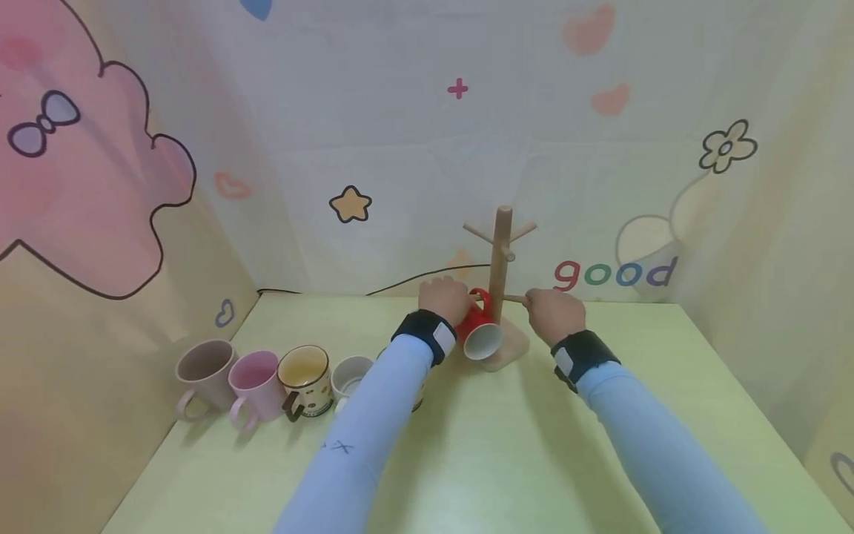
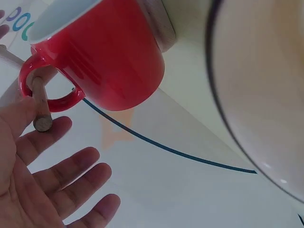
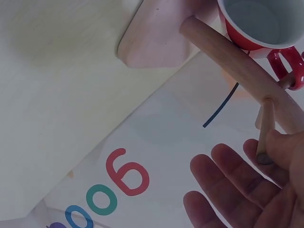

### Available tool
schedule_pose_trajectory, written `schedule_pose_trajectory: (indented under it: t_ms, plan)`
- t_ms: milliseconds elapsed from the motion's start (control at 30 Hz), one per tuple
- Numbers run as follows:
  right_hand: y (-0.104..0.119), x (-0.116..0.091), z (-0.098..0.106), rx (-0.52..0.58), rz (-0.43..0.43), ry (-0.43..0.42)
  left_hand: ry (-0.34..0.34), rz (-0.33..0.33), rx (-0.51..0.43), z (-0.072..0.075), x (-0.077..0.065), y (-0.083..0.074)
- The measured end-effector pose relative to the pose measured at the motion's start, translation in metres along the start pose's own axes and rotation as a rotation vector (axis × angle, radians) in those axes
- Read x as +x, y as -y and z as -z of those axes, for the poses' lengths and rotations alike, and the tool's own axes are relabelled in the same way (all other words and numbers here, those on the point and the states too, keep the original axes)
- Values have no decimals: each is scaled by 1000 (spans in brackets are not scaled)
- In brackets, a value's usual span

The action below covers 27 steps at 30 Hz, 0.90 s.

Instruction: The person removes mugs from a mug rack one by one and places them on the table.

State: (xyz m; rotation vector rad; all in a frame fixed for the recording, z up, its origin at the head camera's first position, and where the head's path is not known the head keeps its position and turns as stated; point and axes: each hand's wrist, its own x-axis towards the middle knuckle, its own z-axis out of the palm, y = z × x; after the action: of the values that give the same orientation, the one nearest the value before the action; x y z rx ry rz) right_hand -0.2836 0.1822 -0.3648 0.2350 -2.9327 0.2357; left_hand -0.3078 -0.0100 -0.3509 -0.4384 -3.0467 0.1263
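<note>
A wooden mug tree (image 1: 500, 259) stands toward the back of the table. The red mug (image 2: 114, 52) hangs by its handle from a lower peg (image 2: 42, 109), tilted on its side, its white inside facing forward in the head view. My left hand (image 1: 445, 298) pinches that peg's end between thumb and index finger, beside the mug's handle; the other fingers are spread. On the opposite side, my right hand (image 1: 557, 313) pinches the tip of another lower peg (image 3: 267, 123), which carries no mug. The tree's wooden base (image 1: 512, 348) lies partly behind the mug.
At the left, a taupe mug (image 1: 205, 363), a pink mug (image 1: 256, 386), a patterned mug with yellow inside (image 1: 310, 386) and a white mug (image 1: 350, 378) stand in a row. Another is mostly hidden by the left sleeve (image 1: 373, 423). A printed cloth (image 1: 400, 96) hangs behind the table.
</note>
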Motion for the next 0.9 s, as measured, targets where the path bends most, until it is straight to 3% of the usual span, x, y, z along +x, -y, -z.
schedule_pose_trajectory:
  t_ms: [267,467,700,900]
  plan:
    - [-1,2,-3,0,14,-47,21,4,-10,2,6,-4]
    - [-6,3,-4,16,10,-47,34,-14,19,6,-1,-12]
    - [-9,6,-5,51,10,-45,8,-44,75,5,-8,-13]
    - [-12,9,-5,83,0,-20,27,-80,93,4,-10,-15]
